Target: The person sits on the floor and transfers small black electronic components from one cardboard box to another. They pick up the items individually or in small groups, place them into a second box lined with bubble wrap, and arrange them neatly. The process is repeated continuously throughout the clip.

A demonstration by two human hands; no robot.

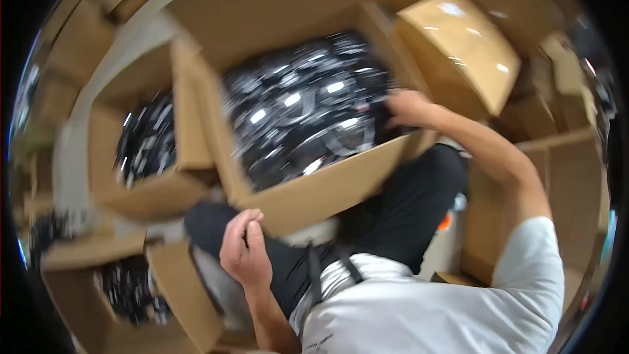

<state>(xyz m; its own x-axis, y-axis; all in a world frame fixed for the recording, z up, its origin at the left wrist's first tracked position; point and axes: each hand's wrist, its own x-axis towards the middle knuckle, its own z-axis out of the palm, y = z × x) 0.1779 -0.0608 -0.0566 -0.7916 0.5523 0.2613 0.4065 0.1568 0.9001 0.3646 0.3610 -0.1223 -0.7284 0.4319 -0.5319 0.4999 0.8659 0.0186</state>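
A large open cardboard box (321,191) stands before my knees, filled with shiny black pieces (291,108) that look wrapped in clear plastic; motion blur hides their exact kind. At the box's right edge, my right hand (407,109) reaches over the side with its fingers down against the black pieces. Those fingertips are blurred and partly hidden, so any grip is unclear. My left hand (246,252) hovers above my left thigh, near the box's front left corner. Its fingers are curled together, and nothing shows in them.
Left of the large box, a smaller carton (147,200) holds more dark pieces. Another open carton (183,288) with dark contents sits at lower left. A tan, glossy-topped box (462,46) stands at the right rear. Further cartons (567,190) line the right side.
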